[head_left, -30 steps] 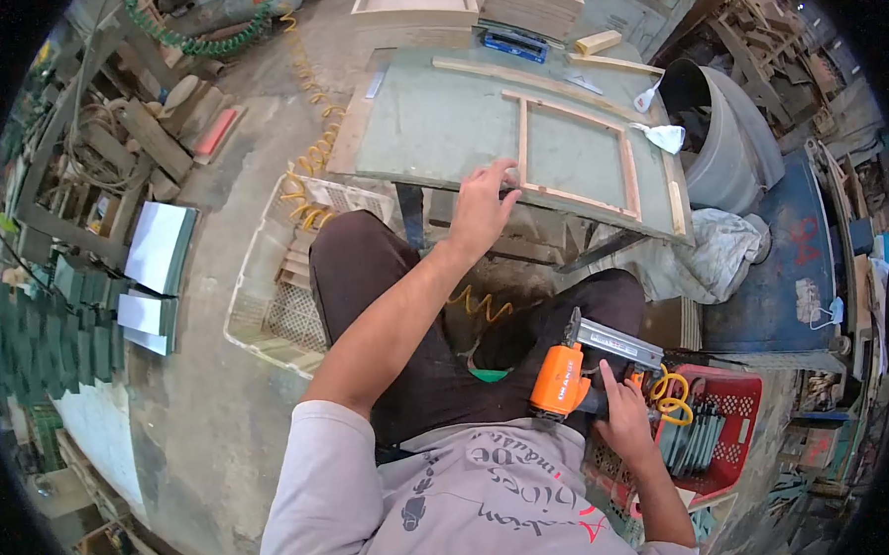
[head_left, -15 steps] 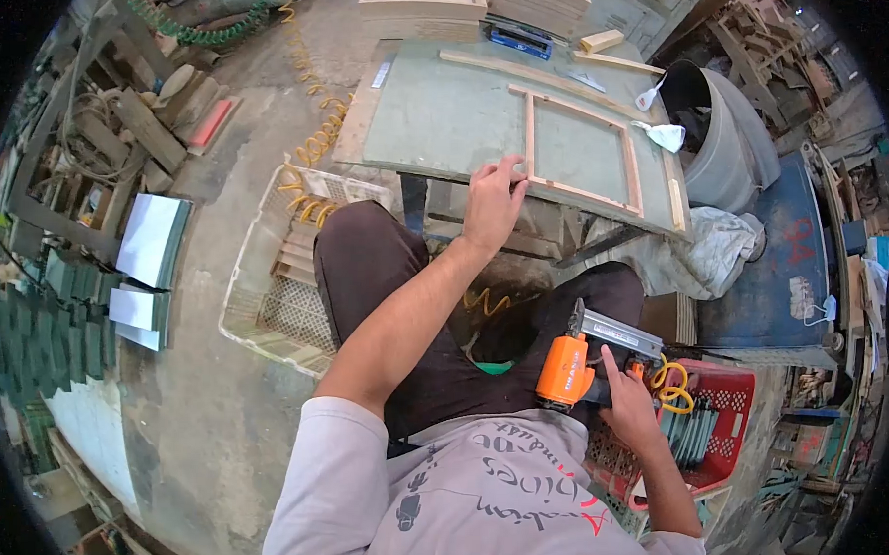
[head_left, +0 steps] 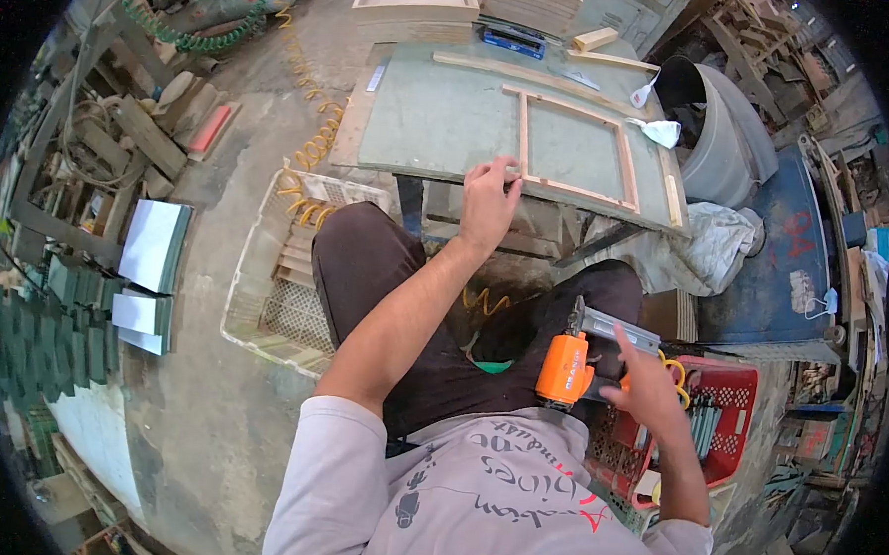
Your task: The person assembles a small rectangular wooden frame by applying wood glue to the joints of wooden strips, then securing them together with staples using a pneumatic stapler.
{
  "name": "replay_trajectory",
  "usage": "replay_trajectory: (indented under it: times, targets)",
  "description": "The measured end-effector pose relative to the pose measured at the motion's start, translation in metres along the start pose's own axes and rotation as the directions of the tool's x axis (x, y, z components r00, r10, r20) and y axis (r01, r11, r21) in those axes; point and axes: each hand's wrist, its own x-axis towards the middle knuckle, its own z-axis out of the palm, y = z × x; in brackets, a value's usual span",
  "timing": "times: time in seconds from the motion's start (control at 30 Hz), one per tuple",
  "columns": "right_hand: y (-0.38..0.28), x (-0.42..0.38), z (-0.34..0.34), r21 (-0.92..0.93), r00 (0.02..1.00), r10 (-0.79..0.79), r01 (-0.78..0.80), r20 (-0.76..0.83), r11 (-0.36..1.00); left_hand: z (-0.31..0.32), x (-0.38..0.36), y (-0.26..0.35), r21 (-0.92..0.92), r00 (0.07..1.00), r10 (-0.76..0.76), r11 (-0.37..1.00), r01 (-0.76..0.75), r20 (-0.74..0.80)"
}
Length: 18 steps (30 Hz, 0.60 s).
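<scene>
A thin rectangular wooden frame (head_left: 626, 166) lies flat on the green-topped table. My left hand (head_left: 490, 195) is at its near left corner, with thumb and forefinger pinched around the wood. On my right thigh rests an orange nail gun (head_left: 562, 369) with a grey magazine and a yellow coiled hose. Just beside and above its handle, my right hand (head_left: 648, 386) has its fingers spread and is not gripping the tool.
Wooden strips (head_left: 513, 70) and a blue box (head_left: 512, 40) lie on the table (head_left: 422, 118). Wooden drawers (head_left: 414, 10) stand behind it. A cream plastic crate (head_left: 257, 259) is at my left, a red crate (head_left: 741, 414) at my right. A grey drum (head_left: 733, 141) stands beyond the table's right edge.
My right hand has let go of the nail gun's handle, lifting and spreading its fingers. The nail gun stays on my thigh. My left hand remains at the frame's corner.
</scene>
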Motion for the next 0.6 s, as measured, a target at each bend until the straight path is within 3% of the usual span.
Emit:
replay_trajectory:
  times: [0.03,0.1,0.17,0.3,0.37,0.5,0.57,0.6]
  targets:
    - [-0.002,0.011,-0.006,0.003,1.0,0.003,-0.003,-0.002,1.0,0.0,0.0,0.0,-0.001,1.0,0.003,1.0,-0.003,0.004]
    - [-0.011,0.039,-0.021,0.148,0.937,-0.178,0.23,-0.3,0.962,-0.001,0.001,0.001,0.007,1.0,0.004,1.0,-0.004,0.001]
    - [-0.021,0.08,-0.034,0.364,0.915,-0.131,0.279,-0.382,0.888,-0.001,0.0,0.002,0.009,1.0,0.015,1.0,-0.015,-0.002]
    - [-0.028,0.192,-0.042,0.446,0.829,-0.085,0.38,-0.552,0.81,0.001,0.001,-0.002,0.003,0.999,0.033,0.999,-0.033,-0.03]
    - [-0.035,0.234,-0.046,0.472,0.845,-0.017,0.315,-0.534,0.823,0.002,0.0,-0.004,0.0,0.999,0.039,0.999,-0.039,-0.031]
    - [-0.041,0.279,-0.042,0.419,0.869,-0.05,0.286,-0.492,0.862,0.001,0.001,-0.004,-0.02,0.999,0.026,0.999,-0.027,-0.023]
    - [-0.041,0.288,-0.039,0.535,0.954,0.0,0.168,-0.3,0.828,0.0,0.001,-0.003,-0.012,1.0,0.019,1.0,-0.019,-0.012]
    - [-0.04,0.292,-0.036,0.544,0.96,0.01,0.15,-0.28,0.825,0.0,0.001,-0.003,-0.003,1.0,0.025,1.0,-0.025,-0.014]
